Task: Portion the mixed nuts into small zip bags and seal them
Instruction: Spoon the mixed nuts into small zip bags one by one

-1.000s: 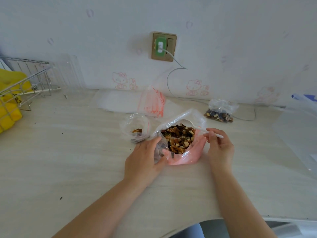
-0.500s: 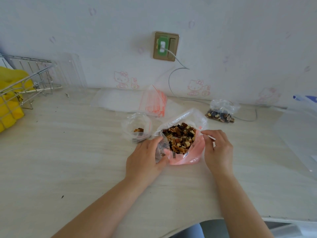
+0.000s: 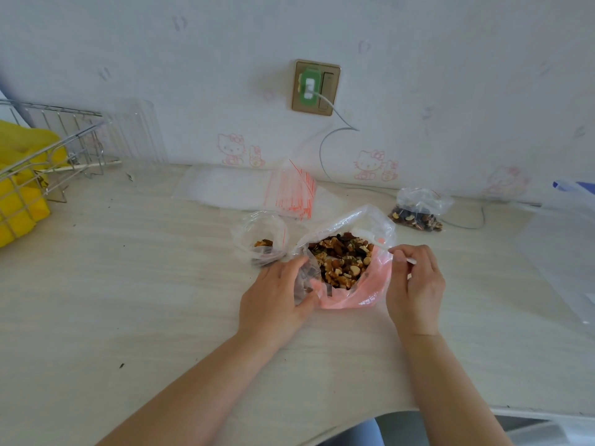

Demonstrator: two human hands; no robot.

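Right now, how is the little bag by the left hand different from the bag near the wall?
The little open bag gapes open with only a few nuts inside; the filled bag near the wall holds far more nuts, its top gathered. The open one stands beside the big nut bag; the filled one lies apart. Both are clear plastic.

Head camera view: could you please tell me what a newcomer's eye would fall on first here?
Probably the big clear-and-pink plastic bag of mixed nuts, open at table centre, with the left hand gripping its near edge and the right hand holding a white plastic spoon at its rim. Next, the bright yellow object in the wire rack, far left.
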